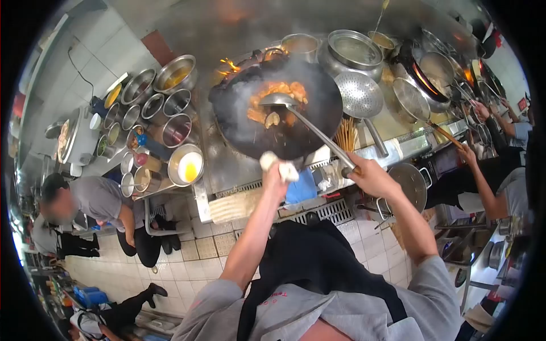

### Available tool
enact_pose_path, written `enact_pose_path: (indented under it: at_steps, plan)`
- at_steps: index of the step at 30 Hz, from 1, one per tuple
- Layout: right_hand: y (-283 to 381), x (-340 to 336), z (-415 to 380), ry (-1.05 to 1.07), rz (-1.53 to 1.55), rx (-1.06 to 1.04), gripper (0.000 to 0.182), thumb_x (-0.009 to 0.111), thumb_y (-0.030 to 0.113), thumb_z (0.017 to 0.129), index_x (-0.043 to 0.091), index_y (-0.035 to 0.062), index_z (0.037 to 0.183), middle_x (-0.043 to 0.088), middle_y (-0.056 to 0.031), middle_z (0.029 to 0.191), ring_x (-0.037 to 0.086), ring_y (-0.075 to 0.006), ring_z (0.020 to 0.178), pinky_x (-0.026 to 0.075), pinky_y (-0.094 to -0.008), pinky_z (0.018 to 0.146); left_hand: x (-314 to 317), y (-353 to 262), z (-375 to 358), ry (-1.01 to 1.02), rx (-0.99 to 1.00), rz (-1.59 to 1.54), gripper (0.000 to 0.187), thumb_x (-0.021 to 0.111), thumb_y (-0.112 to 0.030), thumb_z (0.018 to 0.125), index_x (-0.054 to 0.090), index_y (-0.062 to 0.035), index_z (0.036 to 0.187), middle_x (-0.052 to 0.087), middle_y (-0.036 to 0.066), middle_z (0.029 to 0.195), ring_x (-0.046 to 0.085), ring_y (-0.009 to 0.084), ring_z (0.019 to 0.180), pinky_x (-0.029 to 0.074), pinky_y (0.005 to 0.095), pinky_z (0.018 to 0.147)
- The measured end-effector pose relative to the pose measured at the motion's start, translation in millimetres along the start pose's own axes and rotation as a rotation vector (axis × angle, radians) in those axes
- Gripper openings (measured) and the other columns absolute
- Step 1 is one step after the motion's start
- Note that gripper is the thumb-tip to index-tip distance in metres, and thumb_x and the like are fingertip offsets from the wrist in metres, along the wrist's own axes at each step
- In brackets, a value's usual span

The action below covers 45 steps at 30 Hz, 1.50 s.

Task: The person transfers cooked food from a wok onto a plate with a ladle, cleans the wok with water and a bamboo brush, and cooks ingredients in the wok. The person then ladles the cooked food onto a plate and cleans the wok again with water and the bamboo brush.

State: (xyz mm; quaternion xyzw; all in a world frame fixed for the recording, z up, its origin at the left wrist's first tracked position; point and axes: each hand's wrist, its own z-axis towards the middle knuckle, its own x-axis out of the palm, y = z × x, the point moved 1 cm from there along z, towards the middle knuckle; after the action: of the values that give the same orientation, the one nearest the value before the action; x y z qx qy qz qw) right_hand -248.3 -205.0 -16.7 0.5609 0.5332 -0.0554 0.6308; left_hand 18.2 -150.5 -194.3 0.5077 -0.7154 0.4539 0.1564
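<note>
A large black wok [244, 122] sits over flames in front of me, with smoke rising from it. Orange-brown pieces of food [296, 90] lie inside. My right hand [372, 179] is closed round the long handle of a steel ladle [277, 99], whose bowl is down among the food. My left hand [274, 181] is closed on a folded white cloth [278, 166] at the wok's near rim. Whatever part of the wok the cloth covers is hidden.
Steel bowls and a pan with an egg [191, 166] stand left. A perforated strainer [358, 94], a bamboo brush [345, 135] and a pot [408, 187] are right. Flames [228, 67] show behind the wok. A person [102, 199] crouches left; others work at right.
</note>
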Motion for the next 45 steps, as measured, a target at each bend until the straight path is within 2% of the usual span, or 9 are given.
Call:
enact_pose_path:
  at_steps: [2,5,8,25,30,35,37,39,45]
  plan:
    - [12.8,0.8,-3.8,-0.043,-0.045,0.051,0.055,0.059,0.009,0.083,0.045,-0.0002,0.135,0.063,-0.0295,0.084,0.061,-0.0462,0.082,0.049,-0.0473,0.073,-7.6,17.0,-42.2,-0.029,0.057,-0.001,0.024,0.054,-0.007,0.082,0.050,-0.0055,0.106,0.064,0.013,0.089,0.066,0.0291,0.076,0.056,0.0407,0.060]
    - [-16.1,18.7,-17.9,-0.178,0.250,-0.174,0.060,0.061,0.008,0.085,0.041,0.0025,0.141,0.060,-0.0137,0.066,0.058,-0.0236,0.056,0.048,-0.0367,0.060,-0.9,4.6,-46.7,-0.094,-0.006,-0.010,0.016,0.054,-0.009,0.083,0.052,-0.0078,0.099,0.063,0.011,0.081,0.065,0.0286,0.070,0.055,0.0411,0.057]
    - [30.7,-9.4,-44.2,0.021,0.571,0.204,0.056,0.058,0.003,0.088,0.043,0.0036,0.142,0.046,0.0039,0.061,0.038,-0.0035,0.047,0.033,-0.0227,0.043,1.8,-27.5,31.6,-0.055,-0.128,-0.079,0.008,0.054,-0.016,0.087,0.054,-0.0098,0.092,0.061,0.009,0.076,0.065,0.0280,0.069,0.053,0.0392,0.052]
    - [22.4,-39.7,-43.4,0.267,0.307,0.179,0.057,0.059,0.009,0.087,0.042,0.0049,0.141,0.047,-0.0008,0.057,0.048,-0.0090,0.044,0.042,-0.0276,0.041,20.0,-31.1,30.0,0.034,-0.144,-0.084,0.013,0.047,-0.022,0.095,0.055,-0.0108,0.096,0.064,0.007,0.080,0.066,0.0264,0.075,0.056,0.0415,0.062]
    - [0.8,-1.7,-1.8,-0.009,-0.013,-0.014,0.059,0.060,0.010,0.082,0.041,-0.0003,0.137,0.066,-0.0266,0.086,0.062,-0.0454,0.083,0.049,-0.0483,0.077,-15.8,17.3,-18.8,-0.008,-0.016,0.011,0.017,0.051,-0.009,0.084,0.056,-0.0045,0.101,0.066,0.012,0.086,0.067,0.0295,0.080,0.056,0.0444,0.065]
    - [11.9,-19.4,-30.9,-0.038,0.094,-0.129,0.056,0.061,0.010,0.083,0.044,0.0013,0.136,0.065,-0.0258,0.081,0.063,-0.0451,0.078,0.049,-0.0463,0.075,-14.3,8.3,-42.2,-0.081,-0.067,-0.070,0.012,0.048,-0.008,0.084,0.056,-0.0037,0.093,0.065,0.014,0.084,0.066,0.0292,0.082,0.055,0.0441,0.068]
    - [43.2,-46.1,-47.9,0.166,0.200,0.173,0.056,0.062,0.009,0.085,0.045,0.0017,0.137,0.062,-0.0160,0.071,0.060,-0.0224,0.055,0.049,-0.0363,0.059,7.9,-25.5,-22.2,0.020,-0.100,-0.072,0.009,0.049,-0.012,0.088,0.056,-0.0068,0.090,0.064,0.010,0.080,0.066,0.0272,0.076,0.055,0.0420,0.065]
    - [52.3,-60.5,-57.6,0.277,0.254,0.207,0.054,0.061,0.008,0.086,0.045,0.0027,0.138,0.059,-0.0115,0.067,0.055,-0.0146,0.050,0.047,-0.0324,0.052,5.1,-35.7,11.1,0.122,-0.166,-0.095,0.010,0.049,-0.017,0.092,0.055,-0.0093,0.089,0.063,0.007,0.077,0.065,0.0255,0.071,0.055,0.0404,0.060]
    - [37.3,-52.8,-48.6,0.236,0.160,0.141,0.048,0.060,0.010,0.088,0.047,0.0023,0.134,0.055,-0.0073,0.064,0.053,-0.0131,0.048,0.045,-0.0310,0.049,40.7,-34.9,-14.2,-0.068,-0.077,-0.050,0.012,0.046,-0.020,0.095,0.053,-0.0103,0.094,0.062,0.008,0.082,0.064,0.0280,0.074,0.057,0.0419,0.061]
